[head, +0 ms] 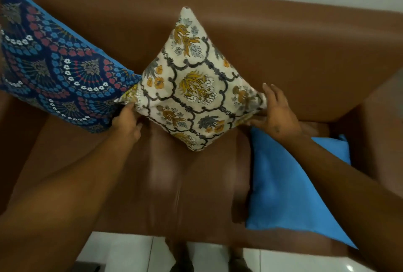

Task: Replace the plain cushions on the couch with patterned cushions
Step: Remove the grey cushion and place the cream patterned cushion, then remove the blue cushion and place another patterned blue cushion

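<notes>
A white cushion with yellow and grey flowers (192, 84) stands on one corner like a diamond against the brown couch's backrest (305, 49). My left hand (127, 122) pinches its left corner. My right hand (277, 111) holds its right corner, fingers partly spread. A dark blue patterned cushion (48, 71) leans at the couch's left end, touching the white one. A plain blue cushion (287, 184) lies flat on the seat at the right, under my right forearm.
The brown leather seat (170, 184) shows between my arms. The right armrest (375, 123) closes that end. White floor tiles (130, 254) and my feet lie below the couch's front edge. A pale wall runs behind the backrest.
</notes>
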### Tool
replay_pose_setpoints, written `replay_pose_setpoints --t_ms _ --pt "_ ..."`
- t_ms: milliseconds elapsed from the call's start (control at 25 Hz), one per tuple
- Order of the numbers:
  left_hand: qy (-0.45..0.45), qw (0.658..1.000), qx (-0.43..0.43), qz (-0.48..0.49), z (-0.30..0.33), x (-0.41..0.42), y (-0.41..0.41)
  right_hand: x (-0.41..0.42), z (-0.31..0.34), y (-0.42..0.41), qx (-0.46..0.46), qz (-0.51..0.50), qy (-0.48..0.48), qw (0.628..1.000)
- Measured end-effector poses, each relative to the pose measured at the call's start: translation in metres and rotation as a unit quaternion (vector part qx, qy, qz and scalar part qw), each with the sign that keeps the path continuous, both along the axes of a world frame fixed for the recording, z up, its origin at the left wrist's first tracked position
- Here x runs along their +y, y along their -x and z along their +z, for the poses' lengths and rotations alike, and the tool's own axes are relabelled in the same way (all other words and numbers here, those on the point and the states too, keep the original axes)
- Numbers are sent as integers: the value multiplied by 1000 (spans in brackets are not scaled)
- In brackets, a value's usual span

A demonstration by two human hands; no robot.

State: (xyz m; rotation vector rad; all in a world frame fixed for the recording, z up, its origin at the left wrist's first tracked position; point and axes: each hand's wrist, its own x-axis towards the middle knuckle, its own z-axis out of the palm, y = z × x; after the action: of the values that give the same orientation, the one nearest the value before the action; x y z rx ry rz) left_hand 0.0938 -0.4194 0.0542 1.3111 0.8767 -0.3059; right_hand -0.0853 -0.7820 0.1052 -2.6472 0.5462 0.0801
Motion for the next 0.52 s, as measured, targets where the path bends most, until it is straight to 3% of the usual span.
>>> replay_pose_setpoints --t_ms 120,200,280,320,400,440,480,520 --pt "-111 985 -3 -129 -4 -19 92 -71 5 81 27 -19 30 999" --pt "-196 931 -74 -300 -18 -51 178 -132 -1 135 96 -56 41 993" --pt "-245 828 -137 -485 -35 -92 263 -184 -14 172 165 -87 45 981" --pt "-274 757 -188 -563 -45 -113 301 -205 -24 185 199 -71 54 976" --pt "-332 576 -308 -681 -74 -149 368 -234 -48 205 262 17 109 959" --pt "-350 510 -336 -710 -85 -164 393 -241 -64 213 275 74 142 948" --pt "-371 476 -339 -722 -95 -179 410 -244 -80 219 273 119 169 940" --pt "-399 467 -328 -718 -102 -193 422 -246 -96 223 264 141 185 936"
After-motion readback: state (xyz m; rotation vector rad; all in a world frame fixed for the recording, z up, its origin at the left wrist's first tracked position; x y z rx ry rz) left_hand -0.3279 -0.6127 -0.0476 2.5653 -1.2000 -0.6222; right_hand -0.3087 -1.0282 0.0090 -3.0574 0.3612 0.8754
